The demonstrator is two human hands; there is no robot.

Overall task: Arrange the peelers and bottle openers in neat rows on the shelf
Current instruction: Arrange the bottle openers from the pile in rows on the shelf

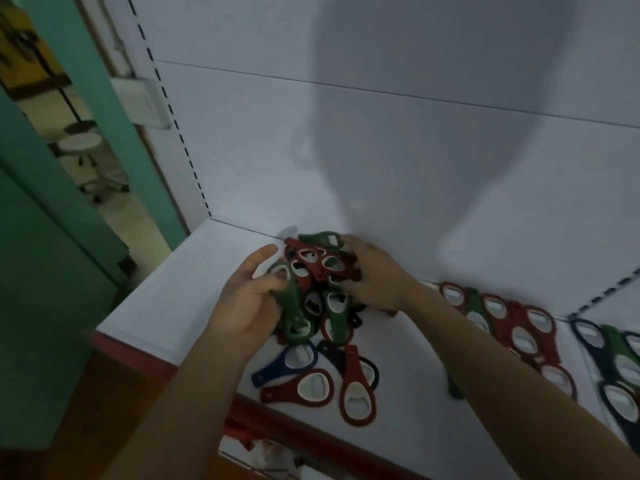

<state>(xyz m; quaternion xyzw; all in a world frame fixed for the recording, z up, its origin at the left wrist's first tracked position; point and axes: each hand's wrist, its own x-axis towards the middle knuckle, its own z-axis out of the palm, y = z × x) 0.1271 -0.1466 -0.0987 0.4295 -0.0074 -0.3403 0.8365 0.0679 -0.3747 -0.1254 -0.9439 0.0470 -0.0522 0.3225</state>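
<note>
Bottle openers of red, green and dark blue plastic, each with a pale oval ring, lie heaped toward the back of the white shelf. My left hand holds a green plastic opener at the heap's left side, with my thumb pressed on it and my palm cupped beneath. My right hand grips the top of the heap from the right, fingers folded over several red and green ones. Nearer the shelf's red front lip, a dark blue opener and two red openers lie loose and fanned out. Beyond my right forearm a row of red and green openers overlaps along the shelf. Farther right sits a dark blue and green group. A teal door stands to the left.
</note>
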